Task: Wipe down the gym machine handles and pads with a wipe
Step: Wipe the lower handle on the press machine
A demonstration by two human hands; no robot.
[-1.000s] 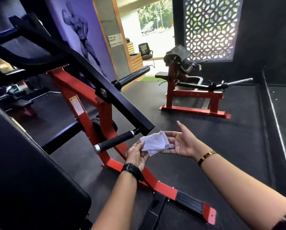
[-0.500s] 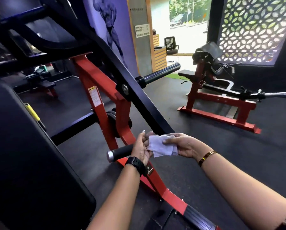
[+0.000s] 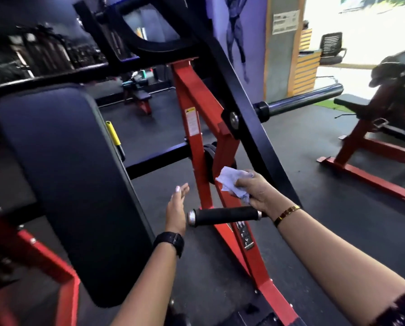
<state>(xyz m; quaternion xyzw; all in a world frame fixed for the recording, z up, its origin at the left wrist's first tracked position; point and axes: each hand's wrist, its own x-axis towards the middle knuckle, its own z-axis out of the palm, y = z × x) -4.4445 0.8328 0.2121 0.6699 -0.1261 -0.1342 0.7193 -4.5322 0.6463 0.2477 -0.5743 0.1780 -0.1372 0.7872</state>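
My right hand [image 3: 255,189] grips a crumpled white wipe [image 3: 230,181] just above the inner end of the black foam handle [image 3: 222,216]. That handle sticks out leftwards from the red machine frame [image 3: 196,128] and ends in a silver cap. My left hand [image 3: 176,208] hovers with straight fingers just left of the cap and holds nothing. A large black back pad [image 3: 65,175] stands tilted to the left of my left arm.
A black slanted lever arm [image 3: 250,123] with a chrome weight peg [image 3: 300,101] crosses above the handle. A second red machine [image 3: 370,151] stands on the dark rubber floor at right. A yellow-tipped adjustment lever [image 3: 113,135] sits behind the pad.
My left hand has let go of the wipe and handle and moved left, opening flat. My right hand now holds the wipe alone above the handle. The view has swung left and closer.
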